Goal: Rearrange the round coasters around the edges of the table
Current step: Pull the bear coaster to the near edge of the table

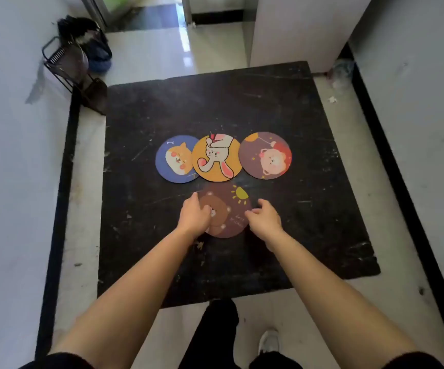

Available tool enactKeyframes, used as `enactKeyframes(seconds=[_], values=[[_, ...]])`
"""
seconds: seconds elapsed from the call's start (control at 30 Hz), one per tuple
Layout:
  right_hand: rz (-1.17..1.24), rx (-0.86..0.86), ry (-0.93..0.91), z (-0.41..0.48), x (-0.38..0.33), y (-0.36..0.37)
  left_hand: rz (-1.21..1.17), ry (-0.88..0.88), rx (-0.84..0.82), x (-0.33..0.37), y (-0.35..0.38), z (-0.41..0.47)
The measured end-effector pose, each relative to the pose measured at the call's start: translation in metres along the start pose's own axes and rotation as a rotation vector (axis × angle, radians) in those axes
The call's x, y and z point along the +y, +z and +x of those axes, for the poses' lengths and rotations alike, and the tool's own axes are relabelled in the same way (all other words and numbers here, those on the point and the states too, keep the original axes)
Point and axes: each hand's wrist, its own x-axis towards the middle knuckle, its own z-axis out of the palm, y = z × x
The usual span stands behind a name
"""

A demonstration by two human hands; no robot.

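Several round coasters lie near the middle of a black square table point(282, 107). In a row from left to right are a blue one with a dog point(174, 159), an orange one with a rabbit point(217, 157) overlapping it, and a brown one with a lion point(265, 155). Nearer to me lies a dark brown coaster with a bear and sun point(233, 206). My left hand point(194, 217) rests on its left side with fingers curled at the edge. Fingers of my right hand point(263, 218) pinch its right edge.
A dark wire rack point(66, 65) and a black and blue bag point(93, 46) stand at the table's far left corner. White walls close in on both sides, with a white pillar point(295, 30) beyond the far edge. My legs and a white shoe point(268, 342) are below.
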Motion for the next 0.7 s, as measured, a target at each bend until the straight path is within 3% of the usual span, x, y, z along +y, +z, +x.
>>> enactKeyframes(seconds=[0.17,0.37,0.57,0.7], values=[[0.083,0.114,0.123,0.013,0.004,0.014,-0.044,-0.090,0.092,-0.003,0.001,0.020],[0.069,0.095,0.094,0.009,0.020,0.008,-0.017,-0.104,0.066,-0.015,0.017,0.003],[0.055,0.024,0.098,0.001,0.029,0.010,-0.236,-0.150,0.059,-0.037,0.032,-0.017],[0.342,-0.079,0.193,-0.005,0.029,0.010,-0.289,-0.150,0.080,-0.046,0.034,-0.023]])
